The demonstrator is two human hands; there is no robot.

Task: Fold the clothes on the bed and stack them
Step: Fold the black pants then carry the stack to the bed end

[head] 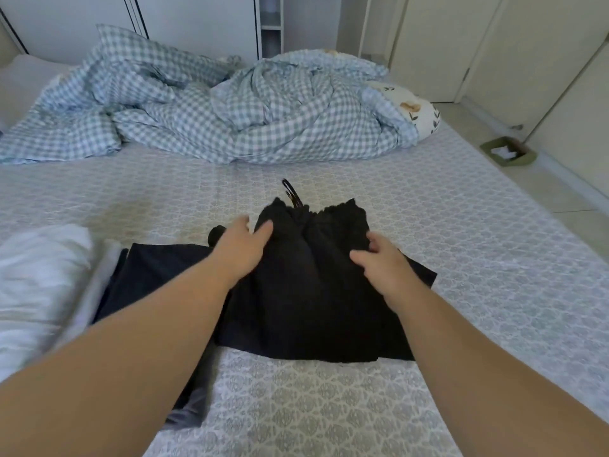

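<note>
The black garment point(309, 291) lies on the bed point(461, 258) directly in front of me, gathered waistband at the far edge, hem nearest me. I judge it light, soft and limp: it will sag and crease wherever it is unsupported, so it must be lifted at two points at once. The best hold, in my assessment, is at the two ends of the waistband, where the gathered cloth is thicker and gives the fingers something to pinch.

My left hand point(242, 249) rests flat on the upper left part of the garment, fingers straight and spread, holding nothing. My right hand point(384, 262) sits on the upper right part, fingers bent down into the cloth; whether it has actually pinched a fold I cannot tell.

Appearance: matt black, finely textured, ruffled along the waistband, with a glossy black drawstring point(291, 194) trailing past it onto the sheet. It flares toward the hem and lies nearly flat. Its left edge overlaps a second dark garment point(155, 272), beside which lies blurred white cloth point(39, 275).
</note>
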